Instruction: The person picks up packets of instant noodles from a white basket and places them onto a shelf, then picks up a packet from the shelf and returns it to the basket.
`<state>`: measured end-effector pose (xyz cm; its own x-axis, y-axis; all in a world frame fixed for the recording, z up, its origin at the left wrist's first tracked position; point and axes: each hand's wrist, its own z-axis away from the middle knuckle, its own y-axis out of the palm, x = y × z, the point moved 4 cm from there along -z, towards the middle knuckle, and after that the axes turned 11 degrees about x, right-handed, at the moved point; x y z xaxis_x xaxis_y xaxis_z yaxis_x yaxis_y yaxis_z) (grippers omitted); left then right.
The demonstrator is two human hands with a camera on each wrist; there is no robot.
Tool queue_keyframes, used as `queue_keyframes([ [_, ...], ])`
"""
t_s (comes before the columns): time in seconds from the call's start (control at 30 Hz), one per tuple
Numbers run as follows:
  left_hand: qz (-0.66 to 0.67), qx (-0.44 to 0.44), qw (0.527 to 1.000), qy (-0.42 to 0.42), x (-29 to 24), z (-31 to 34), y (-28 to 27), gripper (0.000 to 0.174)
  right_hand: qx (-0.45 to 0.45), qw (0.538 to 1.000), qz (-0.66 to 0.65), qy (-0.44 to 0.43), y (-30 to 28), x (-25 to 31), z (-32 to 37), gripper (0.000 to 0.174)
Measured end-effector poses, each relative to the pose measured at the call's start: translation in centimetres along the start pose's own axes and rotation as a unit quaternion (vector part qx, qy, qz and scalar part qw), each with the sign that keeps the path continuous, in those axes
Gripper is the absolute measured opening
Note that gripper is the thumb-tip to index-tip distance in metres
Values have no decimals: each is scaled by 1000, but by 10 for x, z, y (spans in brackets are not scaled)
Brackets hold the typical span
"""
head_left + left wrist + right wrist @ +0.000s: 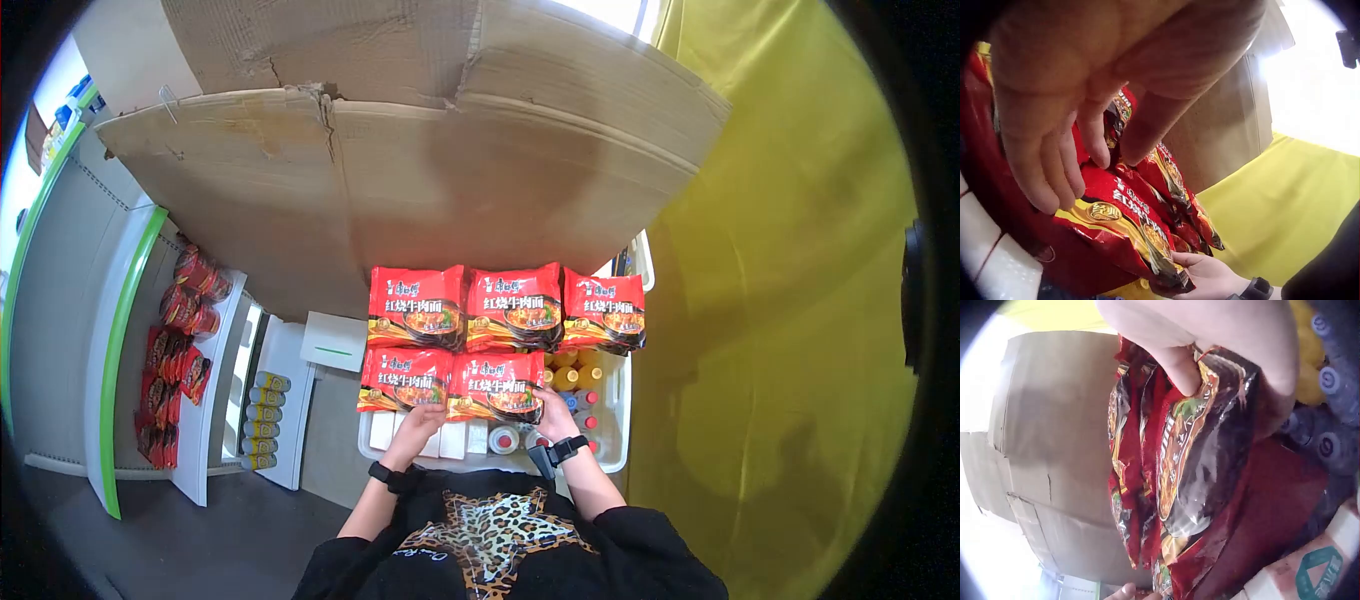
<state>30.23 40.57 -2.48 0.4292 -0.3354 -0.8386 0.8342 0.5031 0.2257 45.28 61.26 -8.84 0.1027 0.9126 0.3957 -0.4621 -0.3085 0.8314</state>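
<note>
Noodle packs (500, 340) are held flat above a white basket (618, 445) of bottles (575, 378). The right hand (552, 412) pinches the lower right pack. The left hand (415, 425) touches the lower left pack, fingers nearly straight.

Red noodle packs (500, 335) with yellow bands; brown cardboard (400, 170); yellow curtain (780, 330); black leopard-print shirt (500, 540); near bottle caps (590, 400) seemingly blue

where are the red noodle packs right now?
Head view, centre: the red noodle packs are held up by the left hand and right hand at their lower edge, over the white crate of bottles, in front of the cardboard box.
</note>
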Motion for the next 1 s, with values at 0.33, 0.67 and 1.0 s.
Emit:
queue_keyframes([
  [0.33, -27, 6, 999, -35, 3, 4, -11, 29, 4, 1000, 15, -6, 1, -6, -3, 30],
  [0.67, -28, -3, 999, -33, 3, 10, -18, 29, 16, 999, 34, 17, -2, -8, -5, 32],
  [1.0, 26, -50, 998, -35, 11, 22, -20, 33, -8, 995, 98, 33, 7, -5, 21, 30],
])
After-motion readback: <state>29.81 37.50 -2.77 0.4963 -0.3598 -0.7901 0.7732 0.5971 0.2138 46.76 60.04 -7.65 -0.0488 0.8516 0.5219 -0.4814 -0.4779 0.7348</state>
